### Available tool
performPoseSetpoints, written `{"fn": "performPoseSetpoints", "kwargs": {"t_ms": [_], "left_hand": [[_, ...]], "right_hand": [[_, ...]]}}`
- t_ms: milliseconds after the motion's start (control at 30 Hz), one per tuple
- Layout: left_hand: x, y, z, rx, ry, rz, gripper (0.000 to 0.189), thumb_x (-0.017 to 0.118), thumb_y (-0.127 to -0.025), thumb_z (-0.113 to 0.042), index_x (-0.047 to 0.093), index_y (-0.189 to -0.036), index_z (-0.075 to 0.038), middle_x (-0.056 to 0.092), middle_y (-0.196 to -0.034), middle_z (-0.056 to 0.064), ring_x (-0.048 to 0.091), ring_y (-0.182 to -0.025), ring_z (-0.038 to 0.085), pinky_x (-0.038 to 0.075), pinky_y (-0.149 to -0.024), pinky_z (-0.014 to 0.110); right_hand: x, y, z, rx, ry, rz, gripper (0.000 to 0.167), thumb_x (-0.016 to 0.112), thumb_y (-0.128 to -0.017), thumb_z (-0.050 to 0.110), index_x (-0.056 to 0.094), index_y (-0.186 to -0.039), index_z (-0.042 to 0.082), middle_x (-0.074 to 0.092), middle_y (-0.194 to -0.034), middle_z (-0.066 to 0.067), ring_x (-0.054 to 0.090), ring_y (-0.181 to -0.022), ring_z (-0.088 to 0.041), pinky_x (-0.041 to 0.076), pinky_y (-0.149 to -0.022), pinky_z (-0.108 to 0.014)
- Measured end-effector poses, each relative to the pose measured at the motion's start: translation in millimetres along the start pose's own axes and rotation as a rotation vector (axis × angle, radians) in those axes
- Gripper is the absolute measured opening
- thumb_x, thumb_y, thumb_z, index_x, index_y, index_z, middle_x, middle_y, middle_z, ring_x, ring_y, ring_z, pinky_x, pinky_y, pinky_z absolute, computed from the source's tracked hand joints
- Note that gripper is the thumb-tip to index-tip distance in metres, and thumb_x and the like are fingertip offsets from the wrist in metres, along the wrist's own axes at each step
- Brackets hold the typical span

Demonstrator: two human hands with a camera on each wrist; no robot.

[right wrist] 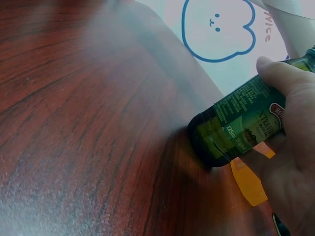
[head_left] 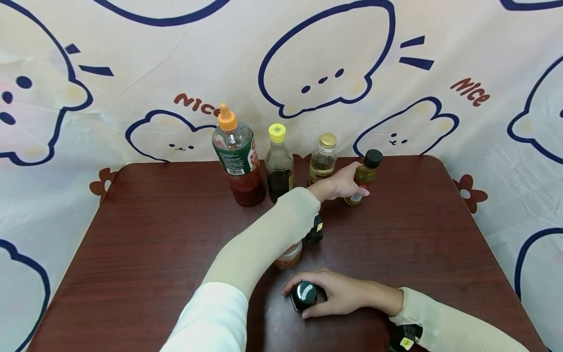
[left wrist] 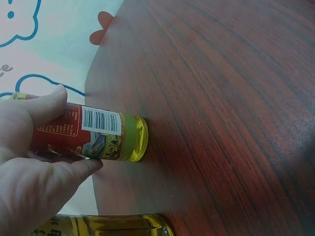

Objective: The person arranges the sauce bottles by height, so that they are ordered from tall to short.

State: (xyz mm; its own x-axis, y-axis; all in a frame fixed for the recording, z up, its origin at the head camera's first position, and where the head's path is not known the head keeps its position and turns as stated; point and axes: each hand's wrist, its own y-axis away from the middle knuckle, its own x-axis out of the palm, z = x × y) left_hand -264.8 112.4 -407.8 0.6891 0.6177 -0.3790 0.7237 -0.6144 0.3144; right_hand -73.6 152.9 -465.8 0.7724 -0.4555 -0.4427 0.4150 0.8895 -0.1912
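My left hand (head_left: 344, 184) reaches across to the back right and grips a small oil bottle (head_left: 365, 175) with a black cap. In the left wrist view, thumb and fingers wrap its red label, leaving the barcode and the yellow-green base (left wrist: 134, 138) showing. Near the front middle, my right hand (head_left: 340, 293) holds a dark green olive oil bottle (head_left: 304, 295), seen from above by its cap. Its green label, marked 125ml, faces the right wrist camera, and the bottle's base (right wrist: 209, 147) is close to the tabletop.
Along the table's back stand a sauce bottle (head_left: 239, 161) with an orange nozzle, a yellow-capped dark bottle (head_left: 279, 161) and a clear bottle (head_left: 323, 161) of pale liquid. A small jar (head_left: 289, 258) is partly hidden by my left sleeve. Behind the brown table (head_left: 145, 244) hangs a printed cloth (head_left: 211, 58).
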Motion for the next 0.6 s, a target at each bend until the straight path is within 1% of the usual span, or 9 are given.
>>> {"fn": "performPoseSetpoints", "kwargs": {"t_ms": [133,333,500,600], "left_hand": [[0.2,0.2,0.7,0.005,0.0,0.003,0.063,0.075,-0.094,-0.014,0.04,-0.145,-0.011,0.054,-0.144,0.007,0.052,-0.13,0.02,0.04,-0.112,0.04],[1.0,-0.2,0.1,-0.005,0.003,0.0,0.062,0.074,-0.094,-0.013,0.04,-0.145,-0.012,0.054,-0.144,0.007,0.052,-0.13,0.02,0.04,-0.112,0.04],[1.5,-0.4,-0.4,-0.015,-0.005,-0.004,0.062,0.074,-0.094,-0.012,0.039,-0.146,-0.013,0.053,-0.144,0.007,0.051,-0.131,0.02,0.039,-0.114,0.04],[1.5,-0.4,-0.6,-0.015,-0.002,-0.005,0.062,0.074,-0.094,-0.012,0.039,-0.146,-0.012,0.053,-0.145,0.007,0.051,-0.131,0.02,0.039,-0.114,0.041]], "right_hand": [[0.4,2.6,-5.2,-0.003,0.006,0.006,0.054,0.077,-0.092,0.009,0.053,-0.14,0.014,0.065,-0.134,-0.006,0.058,-0.124,-0.01,0.049,-0.101,-0.029],[-2.3,7.4,-1.8,0.002,0.001,0.007,0.053,0.076,-0.092,0.009,0.053,-0.14,0.015,0.064,-0.134,-0.006,0.058,-0.124,-0.011,0.048,-0.102,-0.03],[-5.7,12.6,4.1,0.015,-0.039,0.002,0.054,0.075,-0.092,0.006,0.052,-0.141,0.013,0.064,-0.135,-0.008,0.058,-0.126,-0.014,0.048,-0.103,-0.032],[-9.2,15.3,7.4,0.008,-0.068,-0.007,0.055,0.075,-0.092,0.003,0.052,-0.141,0.011,0.063,-0.135,-0.01,0.058,-0.126,-0.017,0.049,-0.103,-0.033]]}}
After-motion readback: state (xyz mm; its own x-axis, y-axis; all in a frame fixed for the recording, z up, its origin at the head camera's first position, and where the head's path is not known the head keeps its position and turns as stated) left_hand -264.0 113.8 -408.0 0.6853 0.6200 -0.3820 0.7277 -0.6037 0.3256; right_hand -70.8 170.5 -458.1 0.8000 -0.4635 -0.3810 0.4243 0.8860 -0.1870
